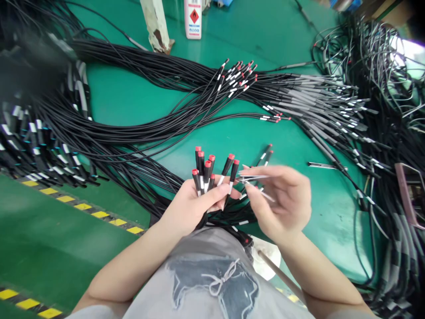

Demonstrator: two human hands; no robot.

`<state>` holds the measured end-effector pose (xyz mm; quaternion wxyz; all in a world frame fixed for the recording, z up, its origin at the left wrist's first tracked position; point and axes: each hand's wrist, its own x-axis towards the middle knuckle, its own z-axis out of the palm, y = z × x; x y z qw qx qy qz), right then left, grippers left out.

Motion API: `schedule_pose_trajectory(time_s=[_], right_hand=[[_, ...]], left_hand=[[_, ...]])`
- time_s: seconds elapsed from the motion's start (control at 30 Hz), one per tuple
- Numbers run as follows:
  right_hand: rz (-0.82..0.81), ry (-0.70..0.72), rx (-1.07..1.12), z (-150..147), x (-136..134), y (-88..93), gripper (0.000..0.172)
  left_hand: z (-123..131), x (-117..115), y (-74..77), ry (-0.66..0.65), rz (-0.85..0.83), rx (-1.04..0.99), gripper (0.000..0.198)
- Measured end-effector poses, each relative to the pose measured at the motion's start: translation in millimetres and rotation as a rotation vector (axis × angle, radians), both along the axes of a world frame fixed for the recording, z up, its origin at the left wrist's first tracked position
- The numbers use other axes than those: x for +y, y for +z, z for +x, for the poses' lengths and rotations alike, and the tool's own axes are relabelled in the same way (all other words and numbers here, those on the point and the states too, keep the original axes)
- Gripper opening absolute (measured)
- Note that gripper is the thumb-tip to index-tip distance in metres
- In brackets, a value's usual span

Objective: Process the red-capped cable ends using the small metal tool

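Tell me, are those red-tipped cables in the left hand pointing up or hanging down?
Pointing up. The red-tipped cables stand above the left hand, fanned out, red ends uppermost.

White bottle [193, 18] at far edge of green surface [133, 97]: red diamond flammable-hazard sign on label; small print below too blurred to read. No other legible text.

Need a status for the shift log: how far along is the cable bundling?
Looks done: a fanned bunch of red-tipped cables lies on the green table. In hand: left hand grips several red-capped ends; right hand pinches thin pieces. Left: loose cables at right.
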<state>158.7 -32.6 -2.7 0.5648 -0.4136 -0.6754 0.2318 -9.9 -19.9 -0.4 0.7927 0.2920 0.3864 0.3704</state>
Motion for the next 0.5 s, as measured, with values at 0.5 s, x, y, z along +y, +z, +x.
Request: schedule_pose_trajectory(time_s=[0.5], right_hand=[[-0.381, 0.111, 0.035, 7.0, 11.7, 7.9, 0.02]], left_hand=[[2.4, -2.8, -4.6, 0.002, 0.04, 0.034, 0.022]])
